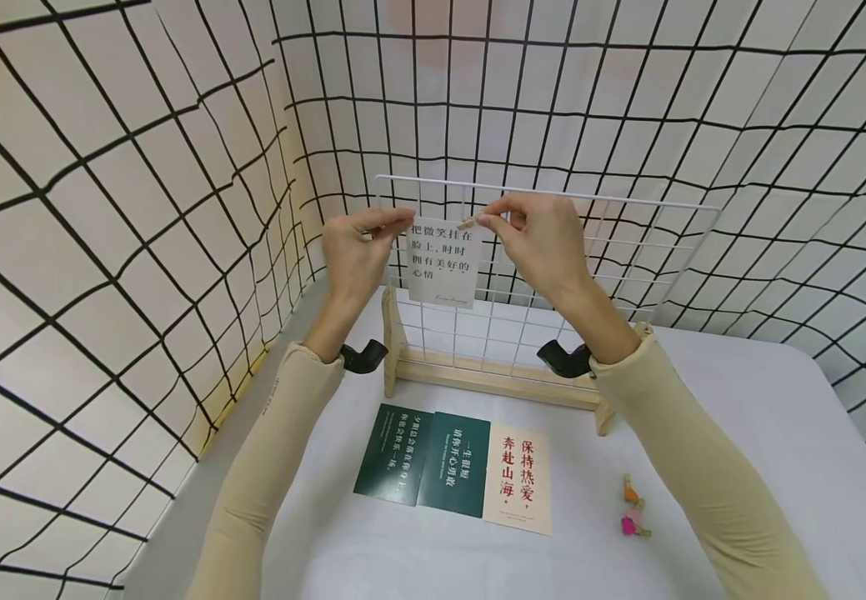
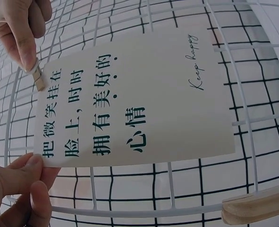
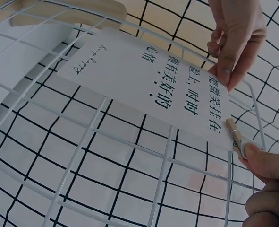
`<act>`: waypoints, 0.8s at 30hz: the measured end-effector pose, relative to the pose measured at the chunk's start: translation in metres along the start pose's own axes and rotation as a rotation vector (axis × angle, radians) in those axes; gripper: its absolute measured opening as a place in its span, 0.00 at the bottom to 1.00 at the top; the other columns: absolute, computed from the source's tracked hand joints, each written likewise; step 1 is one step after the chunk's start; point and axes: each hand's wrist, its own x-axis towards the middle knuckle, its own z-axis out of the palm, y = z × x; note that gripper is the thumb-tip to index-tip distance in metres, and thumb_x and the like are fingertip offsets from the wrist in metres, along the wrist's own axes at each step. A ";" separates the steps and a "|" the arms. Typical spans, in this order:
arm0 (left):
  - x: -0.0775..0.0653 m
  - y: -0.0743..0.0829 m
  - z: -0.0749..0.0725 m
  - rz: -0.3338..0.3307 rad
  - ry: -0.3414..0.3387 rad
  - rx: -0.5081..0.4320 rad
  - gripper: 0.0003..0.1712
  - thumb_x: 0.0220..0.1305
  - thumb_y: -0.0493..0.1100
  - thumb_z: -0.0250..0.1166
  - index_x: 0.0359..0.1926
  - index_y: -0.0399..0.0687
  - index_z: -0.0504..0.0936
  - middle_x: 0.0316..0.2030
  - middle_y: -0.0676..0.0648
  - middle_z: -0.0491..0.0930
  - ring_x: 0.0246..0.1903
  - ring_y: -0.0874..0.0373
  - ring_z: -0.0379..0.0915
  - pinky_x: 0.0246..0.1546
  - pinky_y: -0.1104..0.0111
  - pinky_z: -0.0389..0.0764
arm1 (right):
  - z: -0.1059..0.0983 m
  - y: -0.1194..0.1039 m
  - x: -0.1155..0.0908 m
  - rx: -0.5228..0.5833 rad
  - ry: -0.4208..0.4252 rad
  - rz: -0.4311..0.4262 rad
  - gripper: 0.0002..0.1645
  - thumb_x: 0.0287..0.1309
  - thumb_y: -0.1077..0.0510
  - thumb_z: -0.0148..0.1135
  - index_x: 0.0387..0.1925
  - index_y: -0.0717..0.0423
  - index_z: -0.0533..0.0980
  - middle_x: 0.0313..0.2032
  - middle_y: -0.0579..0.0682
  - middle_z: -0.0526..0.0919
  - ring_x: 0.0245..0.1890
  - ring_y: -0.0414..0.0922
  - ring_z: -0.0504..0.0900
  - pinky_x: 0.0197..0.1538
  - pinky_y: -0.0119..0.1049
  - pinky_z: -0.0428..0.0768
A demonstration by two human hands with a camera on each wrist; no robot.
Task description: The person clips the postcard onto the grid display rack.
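A white card point(image 1: 443, 267) with dark printed writing stands against the white wire grid rack point(image 1: 553, 193). My left hand point(image 1: 361, 250) pinches its upper left corner between thumb and fingers. At the card's upper right edge, my right hand point(image 1: 541, 242) pinches a small wooden clothespin point(image 3: 234, 134). The clothespin's tip meets the card's edge in both wrist views; whether it also grips a rack wire is hard to tell. Thumb and fingers of the left hand point(image 2: 21, 189) hold the corner in the left wrist view.
Two green cards point(image 1: 395, 454) and a cream card point(image 1: 518, 479) with red writing lie on the white table point(image 1: 327, 550). Clothespins with orange and pink decorations point(image 1: 631, 508) lie to their right. The rack has a wooden base point(image 1: 478, 377). Black netting point(image 1: 102, 250) surrounds the table.
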 end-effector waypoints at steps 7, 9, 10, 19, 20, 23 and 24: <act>-0.001 -0.001 0.000 0.010 0.003 -0.007 0.04 0.63 0.34 0.74 0.39 0.39 0.92 0.38 0.39 0.91 0.33 0.49 0.89 0.34 0.79 0.77 | 0.000 0.000 0.000 -0.011 0.005 -0.002 0.11 0.67 0.55 0.70 0.42 0.58 0.89 0.15 0.45 0.60 0.21 0.44 0.58 0.29 0.33 0.54; -0.002 -0.001 0.000 0.015 0.003 -0.007 0.05 0.63 0.35 0.74 0.39 0.39 0.92 0.38 0.39 0.91 0.33 0.49 0.88 0.34 0.79 0.77 | 0.000 0.001 0.000 -0.009 0.006 0.001 0.11 0.67 0.54 0.70 0.42 0.57 0.89 0.14 0.44 0.59 0.21 0.44 0.58 0.29 0.33 0.54; -0.002 -0.002 0.000 0.017 0.003 -0.007 0.05 0.63 0.35 0.74 0.39 0.39 0.92 0.38 0.39 0.91 0.32 0.49 0.88 0.34 0.79 0.76 | 0.000 0.001 -0.001 -0.005 0.009 -0.001 0.11 0.66 0.54 0.70 0.42 0.57 0.89 0.14 0.44 0.59 0.21 0.44 0.57 0.29 0.33 0.54; -0.004 -0.007 -0.002 0.071 0.025 -0.036 0.05 0.61 0.34 0.74 0.39 0.38 0.92 0.37 0.38 0.91 0.29 0.47 0.85 0.34 0.81 0.74 | -0.004 0.013 -0.014 0.108 0.096 -0.059 0.13 0.63 0.57 0.74 0.47 0.57 0.89 0.15 0.48 0.59 0.19 0.43 0.55 0.29 0.33 0.54; -0.005 -0.008 -0.002 0.076 0.026 -0.037 0.05 0.61 0.34 0.74 0.39 0.38 0.92 0.37 0.38 0.91 0.28 0.47 0.85 0.33 0.81 0.73 | -0.006 0.014 -0.017 0.129 0.097 -0.055 0.13 0.62 0.58 0.74 0.47 0.57 0.89 0.15 0.47 0.59 0.19 0.42 0.55 0.29 0.32 0.54; -0.006 -0.009 -0.005 0.088 0.031 -0.042 0.06 0.62 0.35 0.74 0.40 0.38 0.92 0.36 0.38 0.91 0.26 0.48 0.82 0.31 0.81 0.72 | -0.011 0.020 -0.029 0.175 0.101 -0.048 0.14 0.62 0.58 0.74 0.49 0.56 0.88 0.15 0.47 0.58 0.18 0.38 0.53 0.26 0.31 0.53; -0.007 -0.009 -0.006 0.096 0.034 -0.044 0.06 0.62 0.35 0.74 0.40 0.37 0.91 0.36 0.37 0.91 0.26 0.49 0.81 0.31 0.81 0.72 | -0.013 0.023 -0.034 0.199 0.102 -0.043 0.15 0.61 0.58 0.75 0.49 0.56 0.88 0.15 0.46 0.57 0.17 0.37 0.52 0.25 0.31 0.53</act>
